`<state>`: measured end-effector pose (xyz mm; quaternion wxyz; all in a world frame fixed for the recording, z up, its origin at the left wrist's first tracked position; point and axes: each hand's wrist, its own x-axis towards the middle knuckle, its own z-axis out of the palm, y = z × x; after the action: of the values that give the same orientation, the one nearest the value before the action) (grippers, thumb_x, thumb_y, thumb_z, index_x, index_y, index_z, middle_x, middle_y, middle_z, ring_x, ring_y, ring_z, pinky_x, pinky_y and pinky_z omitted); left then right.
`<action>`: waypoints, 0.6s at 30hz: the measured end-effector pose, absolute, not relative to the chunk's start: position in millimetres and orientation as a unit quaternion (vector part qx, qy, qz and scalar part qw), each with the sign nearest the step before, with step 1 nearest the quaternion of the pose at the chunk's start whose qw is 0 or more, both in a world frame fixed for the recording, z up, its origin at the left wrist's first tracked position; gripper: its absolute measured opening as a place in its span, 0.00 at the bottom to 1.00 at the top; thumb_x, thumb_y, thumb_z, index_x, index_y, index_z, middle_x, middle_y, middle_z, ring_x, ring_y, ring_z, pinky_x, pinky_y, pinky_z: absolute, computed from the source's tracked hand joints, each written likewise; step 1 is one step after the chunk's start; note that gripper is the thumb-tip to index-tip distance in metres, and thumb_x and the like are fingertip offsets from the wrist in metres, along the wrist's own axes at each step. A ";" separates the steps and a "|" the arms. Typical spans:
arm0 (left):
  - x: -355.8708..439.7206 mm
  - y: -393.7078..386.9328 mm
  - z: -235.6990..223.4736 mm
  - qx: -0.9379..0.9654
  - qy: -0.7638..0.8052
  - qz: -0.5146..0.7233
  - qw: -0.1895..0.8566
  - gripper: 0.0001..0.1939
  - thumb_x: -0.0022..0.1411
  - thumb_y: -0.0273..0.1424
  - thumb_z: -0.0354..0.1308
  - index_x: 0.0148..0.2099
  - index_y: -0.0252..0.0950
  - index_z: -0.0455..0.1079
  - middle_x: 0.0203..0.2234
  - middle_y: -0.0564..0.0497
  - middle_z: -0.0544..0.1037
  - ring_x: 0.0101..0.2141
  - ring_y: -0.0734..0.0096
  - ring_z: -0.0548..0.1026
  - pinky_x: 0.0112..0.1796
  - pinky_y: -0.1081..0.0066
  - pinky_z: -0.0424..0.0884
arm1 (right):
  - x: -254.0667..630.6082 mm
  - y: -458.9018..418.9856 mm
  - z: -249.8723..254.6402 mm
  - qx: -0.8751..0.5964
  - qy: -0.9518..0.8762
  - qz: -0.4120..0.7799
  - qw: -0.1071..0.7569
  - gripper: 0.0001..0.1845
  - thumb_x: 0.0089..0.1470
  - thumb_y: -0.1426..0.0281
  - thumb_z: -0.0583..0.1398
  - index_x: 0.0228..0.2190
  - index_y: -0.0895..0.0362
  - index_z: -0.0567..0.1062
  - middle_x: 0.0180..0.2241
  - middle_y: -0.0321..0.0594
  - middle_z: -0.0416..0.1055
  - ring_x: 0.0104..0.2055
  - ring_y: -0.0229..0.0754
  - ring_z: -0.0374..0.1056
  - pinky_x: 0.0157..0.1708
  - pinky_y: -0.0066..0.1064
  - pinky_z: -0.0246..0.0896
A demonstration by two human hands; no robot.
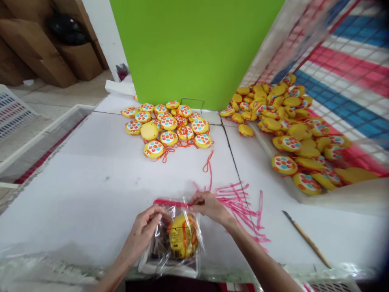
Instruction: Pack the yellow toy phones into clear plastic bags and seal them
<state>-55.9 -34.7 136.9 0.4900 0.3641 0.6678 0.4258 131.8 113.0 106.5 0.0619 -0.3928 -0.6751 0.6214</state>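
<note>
Clear bag [175, 211] containing yellow toy [183, 239]
Your right hand [207, 205] pinches its edge; your left hand [146, 224] touches it, grip closure indeterminate.

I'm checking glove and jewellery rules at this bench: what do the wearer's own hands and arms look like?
The left hand and right hand are ungloved, with slender fingers. No ring, watch or bracelet is visible. The forearms look uncovered.
</note>
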 end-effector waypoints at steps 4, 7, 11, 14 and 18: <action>-62.6 -40.3 130.1 0.335 0.699 0.414 0.477 0.12 0.57 0.40 0.51 0.38 0.38 0.67 0.26 0.52 0.75 0.31 0.65 0.72 0.35 0.70 0.66 | 139.0 105.9 104.3 -0.346 -0.671 0.642 0.136 0.01 0.43 0.75 0.60 0.24 0.59 0.71 0.21 0.31 0.67 0.24 0.33 0.63 0.25 0.24 0.56; -66.9 -43.0 123.2 0.302 0.717 0.416 0.471 0.10 0.56 0.39 0.51 0.36 0.39 0.66 0.22 0.55 0.72 0.27 0.67 0.71 0.31 0.72 0.64 | 143.2 101.6 103.3 -0.336 -0.697 0.616 0.147 0.05 0.46 0.77 0.57 0.24 0.58 0.73 0.22 0.32 0.68 0.25 0.34 0.63 0.26 0.24 0.56; -65.7 -42.8 117.1 0.279 0.696 0.449 0.486 0.10 0.55 0.37 0.50 0.27 0.37 0.64 0.21 0.55 0.69 0.26 0.69 0.69 0.28 0.74 0.63 | 144.9 93.7 102.7 -0.349 -0.724 0.577 0.144 0.11 0.45 0.80 0.54 0.24 0.58 0.76 0.24 0.35 0.72 0.28 0.36 0.67 0.29 0.25 0.59; -61.3 -41.1 119.4 0.272 0.686 0.446 0.506 0.12 0.52 0.37 0.54 0.23 0.37 0.59 0.18 0.57 0.68 0.25 0.70 0.70 0.27 0.74 0.65 | 147.0 88.6 108.6 -0.333 -0.753 0.553 0.130 0.16 0.43 0.83 0.52 0.24 0.58 0.77 0.25 0.36 0.74 0.29 0.36 0.68 0.30 0.24 0.59; -77.8 -38.8 133.5 0.219 0.663 0.448 0.558 0.14 0.48 0.38 0.59 0.24 0.39 0.55 0.22 0.54 0.76 0.29 0.64 0.76 0.35 0.67 0.71 | 151.8 108.3 126.5 -0.308 -0.810 0.487 0.112 0.19 0.40 0.86 0.51 0.25 0.57 0.77 0.26 0.35 0.74 0.27 0.34 0.68 0.27 0.22 0.59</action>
<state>-77.8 -38.8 133.5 0.5584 0.2191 0.6629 0.4481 151.8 108.3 126.5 0.1124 -0.3083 -0.8096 0.4867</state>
